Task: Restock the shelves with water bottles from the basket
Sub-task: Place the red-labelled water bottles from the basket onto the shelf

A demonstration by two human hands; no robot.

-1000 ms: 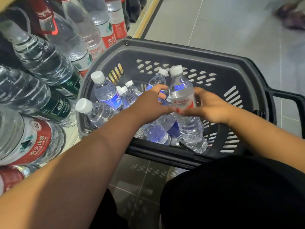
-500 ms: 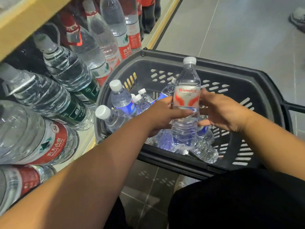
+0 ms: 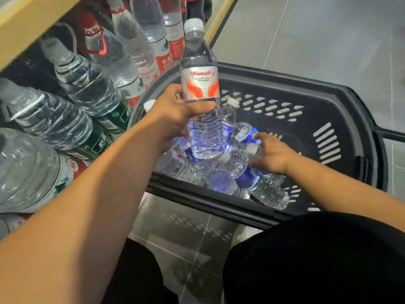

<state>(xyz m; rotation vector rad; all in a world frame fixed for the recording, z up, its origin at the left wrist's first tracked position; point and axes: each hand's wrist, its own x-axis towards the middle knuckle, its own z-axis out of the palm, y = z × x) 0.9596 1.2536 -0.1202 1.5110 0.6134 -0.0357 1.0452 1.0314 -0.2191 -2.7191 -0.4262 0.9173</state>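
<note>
My left hand [image 3: 175,115] grips a clear water bottle with a silver and red label [image 3: 199,84], upright, raised above the dark grey basket [image 3: 341,106]. My right hand [image 3: 271,154] is down inside the basket, its fingers closing around the neck of a bottle with a white cap [image 3: 254,150]. Several small bottles with blue labels [image 3: 247,174] lie piled in the basket's near part. The shelf [image 3: 26,23] stands at the left, filled with large bottles.
Large water bottles with green labels [image 3: 103,128] and red labels [image 3: 164,60] lean out from the lower shelf at the left. A big 5L jug [image 3: 32,172] sits nearest me. Grey tiled floor [image 3: 306,40] stretches behind the basket. My dark-clothed knees are below.
My left hand has lifted the silver-and-red bottle up out of the basket by itself. My right hand let go of it and dropped onto another bottle in the basket.
</note>
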